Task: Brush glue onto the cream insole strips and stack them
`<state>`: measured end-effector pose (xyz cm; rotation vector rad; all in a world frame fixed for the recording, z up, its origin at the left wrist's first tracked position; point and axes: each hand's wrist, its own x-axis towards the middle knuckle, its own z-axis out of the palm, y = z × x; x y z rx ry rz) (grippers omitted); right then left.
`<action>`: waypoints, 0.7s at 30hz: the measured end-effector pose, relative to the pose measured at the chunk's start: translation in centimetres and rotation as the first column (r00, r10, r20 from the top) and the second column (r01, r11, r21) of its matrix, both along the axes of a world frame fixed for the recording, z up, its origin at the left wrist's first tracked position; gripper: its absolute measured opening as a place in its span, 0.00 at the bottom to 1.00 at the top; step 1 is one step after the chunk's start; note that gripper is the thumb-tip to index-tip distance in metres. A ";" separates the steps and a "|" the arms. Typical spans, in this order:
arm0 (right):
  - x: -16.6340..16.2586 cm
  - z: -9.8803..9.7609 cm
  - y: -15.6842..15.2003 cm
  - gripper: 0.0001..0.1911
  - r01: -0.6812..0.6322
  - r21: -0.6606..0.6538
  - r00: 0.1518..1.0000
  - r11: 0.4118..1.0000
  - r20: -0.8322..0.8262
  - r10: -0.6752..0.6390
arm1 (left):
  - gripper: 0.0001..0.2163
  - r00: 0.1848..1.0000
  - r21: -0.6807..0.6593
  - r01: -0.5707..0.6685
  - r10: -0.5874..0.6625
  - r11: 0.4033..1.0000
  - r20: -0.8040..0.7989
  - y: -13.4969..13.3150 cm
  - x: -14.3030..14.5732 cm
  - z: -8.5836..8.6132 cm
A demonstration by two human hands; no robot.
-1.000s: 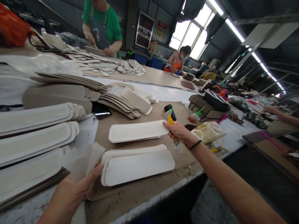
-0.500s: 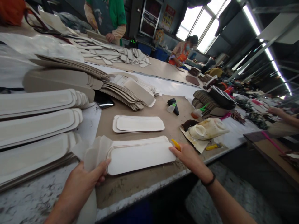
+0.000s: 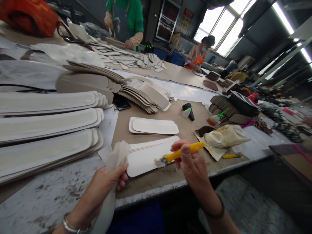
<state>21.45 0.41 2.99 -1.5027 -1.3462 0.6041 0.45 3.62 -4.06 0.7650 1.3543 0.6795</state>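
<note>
My right hand [image 3: 193,165] grips a yellow-handled brush [image 3: 179,154] whose dirty bristles hover over the near stack of white oblong pieces [image 3: 146,156] on the brown paper. My left hand [image 3: 104,185] pinches a bundle of thin white paper strips [image 3: 114,156] at the left end of that stack. A second, smaller stack of white pieces [image 3: 153,126] lies just beyond.
Long white padded strips [image 3: 48,126] lie in rows at left, with fanned beige pieces [image 3: 136,96] behind. A stained glue jug [image 3: 225,136], small bottles [image 3: 188,111] and dark pieces [image 3: 221,107] sit at right. Other people [image 3: 126,18] work at the table's far side.
My right hand has left the far stack, come back to the near one and turned the brush so its bristles point at the top piece. My left hand has kept its hold on the paper strips.
</note>
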 end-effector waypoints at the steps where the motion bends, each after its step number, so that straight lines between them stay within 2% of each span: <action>1: -1.2 -0.5 0.2 0.25 -0.036 -0.006 0.992 0.999 -0.124 0.035 | 0.19 1.000 -0.005 0.008 -0.008 1.000 0.013 0.0 0.0 0.0; 4: -3.5 -2.6 1.1 0.23 -0.097 -0.068 0.930 0.993 -0.362 0.066 | 0.18 0.999 -0.003 0.031 -0.031 1.000 0.045 -0.1 -0.1 0.0; 6: -4.0 -3.7 1.4 0.21 -0.108 -0.151 0.907 0.983 -0.419 0.035 | 0.18 0.998 0.011 0.041 -0.042 0.999 0.054 -0.1 -0.2 -0.1; 8: -3.8 -4.1 1.4 0.19 -0.094 -0.211 0.916 0.973 -0.401 0.002 | 0.19 0.997 0.022 0.051 -0.052 0.998 0.055 -0.1 -0.3 -0.3; 10: -3.1 -4.1 1.2 0.18 -0.048 -0.206 0.949 0.977 -0.314 -0.019 | 0.19 0.997 0.026 0.056 -0.057 0.998 0.050 -0.2 -0.3 -0.4; 15: -0.2 -3.9 0.4 0.13 0.079 -0.058 0.997 0.995 -0.021 -0.080 | 0.20 0.998 0.034 0.048 -0.049 0.998 0.026 -0.5 -0.4 -0.4; 18: 2.0 -4.3 0.0 0.10 0.143 0.023 0.971 0.989 0.189 -0.145 | 0.20 0.999 0.053 0.014 -0.013 0.999 -0.029 -0.7 -0.3 -0.9; 21: 4.1 -4.5 -0.3 0.08 0.202 0.094 0.902 0.975 0.370 -0.223 | 0.20 0.997 0.056 -0.012 0.016 0.998 -0.072 -0.7 -0.1 -1.7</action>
